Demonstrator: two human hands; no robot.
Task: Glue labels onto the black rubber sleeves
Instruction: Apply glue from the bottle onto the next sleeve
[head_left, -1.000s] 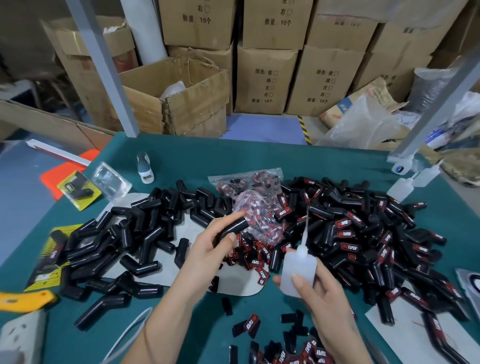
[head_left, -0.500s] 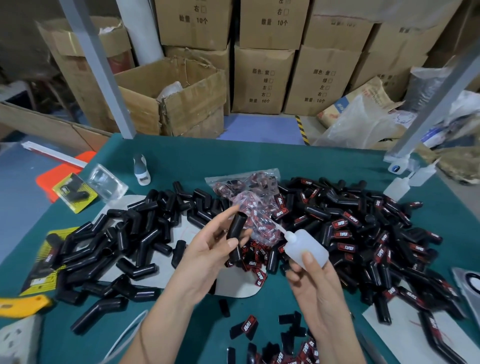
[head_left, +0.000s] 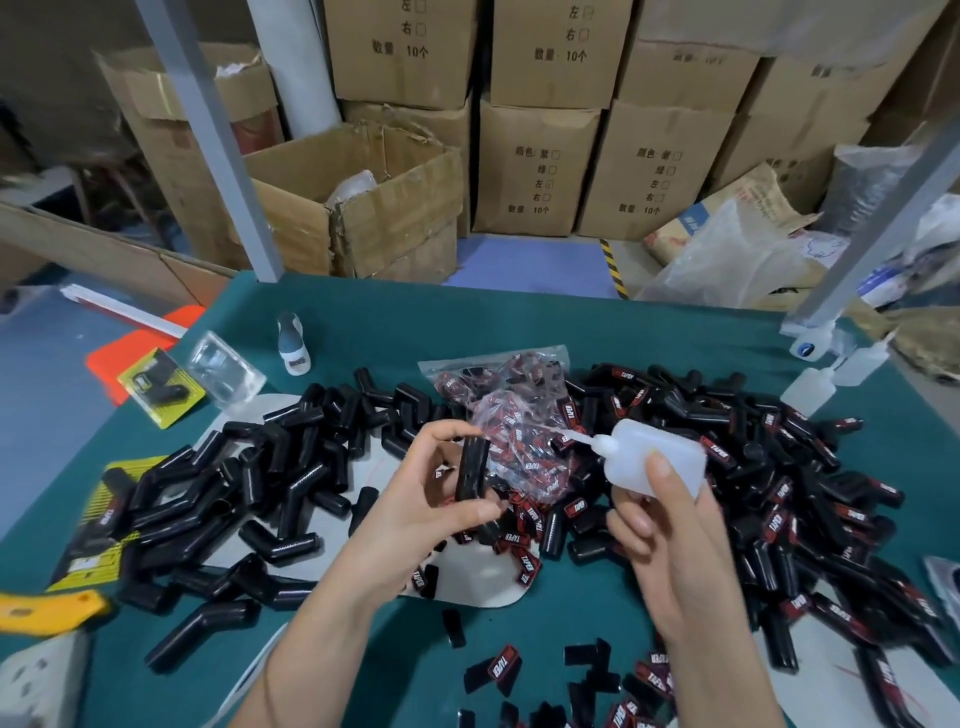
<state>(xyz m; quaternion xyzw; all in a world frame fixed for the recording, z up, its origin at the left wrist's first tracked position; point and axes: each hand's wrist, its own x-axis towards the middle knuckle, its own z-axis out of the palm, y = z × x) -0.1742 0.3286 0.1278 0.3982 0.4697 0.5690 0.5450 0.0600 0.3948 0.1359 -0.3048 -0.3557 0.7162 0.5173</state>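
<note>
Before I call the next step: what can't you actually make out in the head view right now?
- Glue on the sleeve: too small to tell; the left hand covers its lower end.
- Glue level in the bottle: translucent wall, right hand wraps it.
- Nozzle tip: lost against the label bag.
- Loose labels: cut off by the bottom edge.

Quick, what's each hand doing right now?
Left hand: grips a black rubber sleeve, held upright.
Right hand: holds a white glue bottle, its nozzle tilted toward the sleeve.
</note>
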